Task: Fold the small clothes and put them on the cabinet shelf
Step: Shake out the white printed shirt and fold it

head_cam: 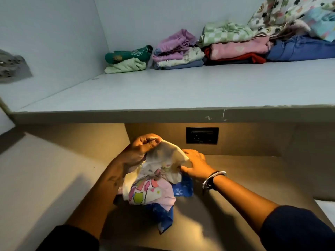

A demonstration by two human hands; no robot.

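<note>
- Setting: a pale cabinet shelf [181, 91] spans the upper view; below it is a warmly lit recess with a brown lower surface [244, 178] and a dark wall socket [202, 135] on its back wall.
- Shelf, left to right along the back edge: a green folded stack [126, 59], a lilac-topped stack [178, 49], a checked-and-pink stack [235, 44], then looser patterned fabrics [299, 19] toward the back right corner.
- Left hand [143, 147]: fingers closed, pinching the upper edge of a white printed garment [155, 178] and lifting it above the lower surface.
- White printed garment: hangs crumpled between the hands, its long axis running downward from the left-hand pinch; a blue flowered cloth [183, 189] lies partly under it.
- Right hand [195, 163]: fingers curled on the garment's right edge; the grip appears light, though cloth hides the fingertips.
- Key relation: both hands hold the top edge and the shelf lies above and beyond, so folding probably precedes the upward placement.
</note>
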